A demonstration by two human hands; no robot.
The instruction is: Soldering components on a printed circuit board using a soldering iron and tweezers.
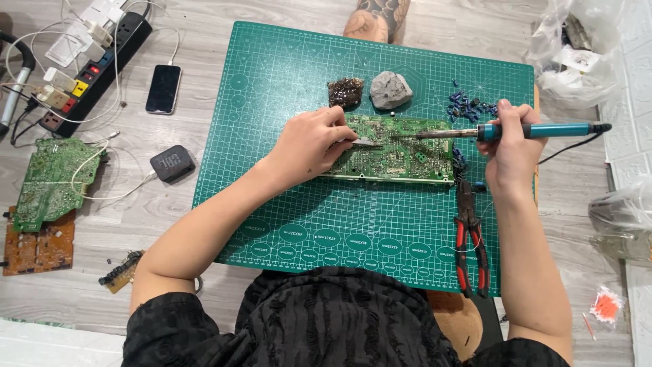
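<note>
A green circuit board [401,158] lies on a green cutting mat [305,204]. My left hand [309,143] rests on the board's left end and pinches metal tweezers [363,142] whose tips touch the board. My right hand [506,146] grips a teal soldering iron [536,130] held level, its metal tip pointing left onto the middle of the board. The iron's cord runs off to the right.
Red-handled pliers [471,245] lie on the mat's right side. A dark sponge [346,92], a grey stone-like lump [390,90] and small blue parts [468,107] sit behind the board. On the floor to the left: a phone [164,88], power strip [95,68], spare boards [51,180].
</note>
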